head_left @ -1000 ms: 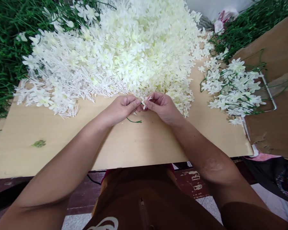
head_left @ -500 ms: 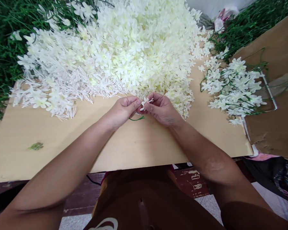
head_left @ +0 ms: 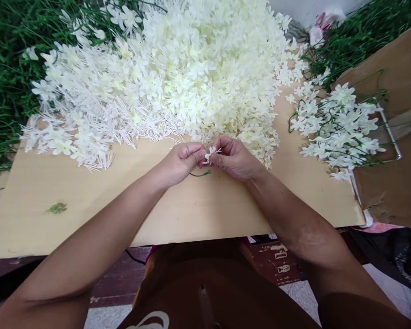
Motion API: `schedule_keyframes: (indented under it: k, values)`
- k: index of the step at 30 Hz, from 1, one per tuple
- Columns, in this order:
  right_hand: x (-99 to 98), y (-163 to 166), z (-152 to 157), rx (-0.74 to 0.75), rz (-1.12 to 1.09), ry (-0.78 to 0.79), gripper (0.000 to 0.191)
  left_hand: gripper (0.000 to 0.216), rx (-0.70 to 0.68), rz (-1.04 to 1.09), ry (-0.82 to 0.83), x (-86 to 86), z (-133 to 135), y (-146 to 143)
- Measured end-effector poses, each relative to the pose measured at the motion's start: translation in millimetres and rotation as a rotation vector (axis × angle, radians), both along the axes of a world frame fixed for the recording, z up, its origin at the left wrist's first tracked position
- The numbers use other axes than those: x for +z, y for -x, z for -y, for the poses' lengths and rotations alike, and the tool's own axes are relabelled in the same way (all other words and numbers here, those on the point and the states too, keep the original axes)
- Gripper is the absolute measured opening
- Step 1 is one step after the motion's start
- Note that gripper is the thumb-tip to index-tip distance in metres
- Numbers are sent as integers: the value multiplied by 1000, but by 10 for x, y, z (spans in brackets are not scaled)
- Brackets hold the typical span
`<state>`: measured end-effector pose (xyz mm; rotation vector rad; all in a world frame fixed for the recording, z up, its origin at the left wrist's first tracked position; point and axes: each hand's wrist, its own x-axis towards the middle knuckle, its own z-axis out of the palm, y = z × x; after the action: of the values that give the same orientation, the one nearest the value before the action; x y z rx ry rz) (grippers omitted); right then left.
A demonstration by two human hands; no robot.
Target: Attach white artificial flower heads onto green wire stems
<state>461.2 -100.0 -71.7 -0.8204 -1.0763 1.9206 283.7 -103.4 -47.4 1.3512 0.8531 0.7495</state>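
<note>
A small white artificial flower (head_left: 210,154) is pinched between the fingertips of my right hand (head_left: 238,160), above the front of the table. My left hand (head_left: 183,162) meets it from the left, its thumb and fingers closed on a thin green plastic stem (head_left: 201,173). The stem's end curves out below the fingers. Where stem and flower meet is hidden by the fingertips. Just behind both hands rises a big heap of loose white artificial flowers (head_left: 205,73), with thin white stalks (head_left: 123,121) showing on its left side.
Green plastic stems (head_left: 10,82) are piled at the left and more green stems (head_left: 356,36) at the back right. White flowers on green stems (head_left: 339,123) lie at the right, by a metal rod (head_left: 388,132) and brown cardboard (head_left: 400,183). A small green scrap (head_left: 57,208) lies on the table (head_left: 198,210).
The whole view has shifted slightly, moving the scene a little to the right. Both hands keep nearly the same pose around the flower and stem.
</note>
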Motion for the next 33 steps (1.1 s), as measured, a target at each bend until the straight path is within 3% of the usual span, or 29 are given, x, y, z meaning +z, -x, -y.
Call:
schedule_keyframes:
  k: [13, 19, 23, 26, 30, 33]
  values:
    - [41, 16, 6, -10, 99, -36, 48, 53, -24, -58, -35, -48, 24, -31]
    - [81, 54, 22, -17, 53, 5, 45, 47, -93, -173, -16, 92, -70, 66]
    - [167, 26, 64, 27, 109, -66, 42, 42, -170, -355, -145, 187, -138, 257]
    - [204, -4, 105, 68, 243, -183, 33, 35, -82, -473, -217, 180, -178, 411]
    - [209, -19, 157, 24, 484, -482, 8, 21, 195, -683, -339, 97, -248, 538]
    - [229, -39, 171, -13, 585, -661, 15, 20, 307, -779, -424, 40, -282, 555]
